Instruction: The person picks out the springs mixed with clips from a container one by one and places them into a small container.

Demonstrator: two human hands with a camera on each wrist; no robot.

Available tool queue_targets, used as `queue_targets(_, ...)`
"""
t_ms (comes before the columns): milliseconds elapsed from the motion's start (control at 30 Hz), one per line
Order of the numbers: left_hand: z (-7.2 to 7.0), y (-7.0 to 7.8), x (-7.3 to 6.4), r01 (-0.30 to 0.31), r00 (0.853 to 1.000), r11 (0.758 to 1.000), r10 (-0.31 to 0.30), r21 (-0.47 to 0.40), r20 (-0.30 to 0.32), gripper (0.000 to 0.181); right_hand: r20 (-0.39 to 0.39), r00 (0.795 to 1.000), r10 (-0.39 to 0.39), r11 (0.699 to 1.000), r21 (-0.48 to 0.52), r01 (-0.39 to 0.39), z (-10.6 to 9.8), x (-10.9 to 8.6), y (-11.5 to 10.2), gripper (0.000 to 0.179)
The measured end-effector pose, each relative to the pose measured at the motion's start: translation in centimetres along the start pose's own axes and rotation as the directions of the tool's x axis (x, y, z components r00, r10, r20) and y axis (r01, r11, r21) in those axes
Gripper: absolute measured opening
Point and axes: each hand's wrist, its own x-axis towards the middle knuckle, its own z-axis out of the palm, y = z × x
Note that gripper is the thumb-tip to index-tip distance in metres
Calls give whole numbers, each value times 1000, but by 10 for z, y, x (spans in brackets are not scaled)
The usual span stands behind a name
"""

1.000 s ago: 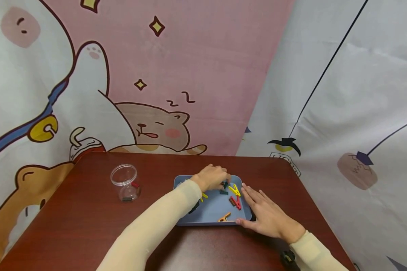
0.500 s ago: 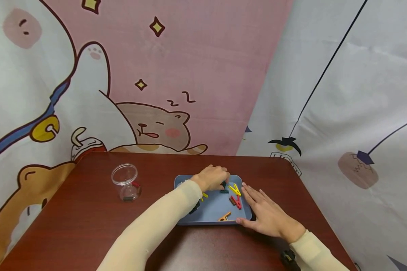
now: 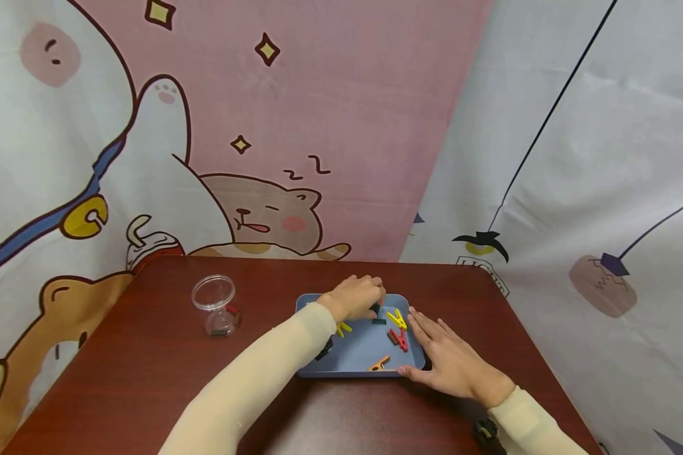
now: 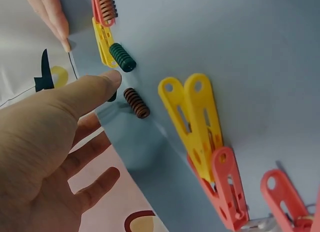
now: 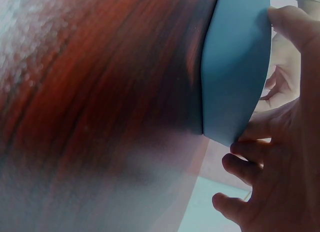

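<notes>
a person's two bare hands work at a blue-grey tray (image 3: 347,361) of plastic clips and small ribbed springs. the work seems in its early part: a clear jar (image 3: 209,309), well off to the left of the left fingers, holds just one dark piece (image 3: 219,332) and one red piece (image 3: 232,309) that show. if the springs are meant for the jar, several remain.

the left hand (image 3: 354,297) reaches into the tray's far side, its thumb and a mostly hidden finger seeming to pinch a dark green spring (image 4: 113,97); only the spring's end peeks out below the thumb tip. its other fingers are spread loosely. just beside that thumb tip, in the left wrist view, lies a brown spring (image 4: 136,103). a second green spring (image 3: 379,321) lies just on the near side of the left fingertips, with a yellow clip (image 3: 397,319) to their right. further toward the person, between both hands, a ribbed brown piece (image 3: 393,337) sits against a red clip (image 3: 403,342).

the right hand (image 3: 452,363) grips nothing small; its fingers lie extended along the tray's right edge, thumb at the near corner. an orange clip (image 3: 380,364) rests just left of that thumb.
</notes>
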Motion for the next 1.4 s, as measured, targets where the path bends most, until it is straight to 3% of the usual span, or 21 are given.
queue_targets(967, -19, -12, -27, 45, 997, 999, -46, -5, -63, 36, 24, 999, 23, 1000, 11, -23, 0, 0, 1, 118)
queue_targets(1400, -30, -14, -50, 8, 991, 1000, -11, -26, -131, 37, 27, 999, 28, 999, 15, -29, 1, 1, 0, 118)
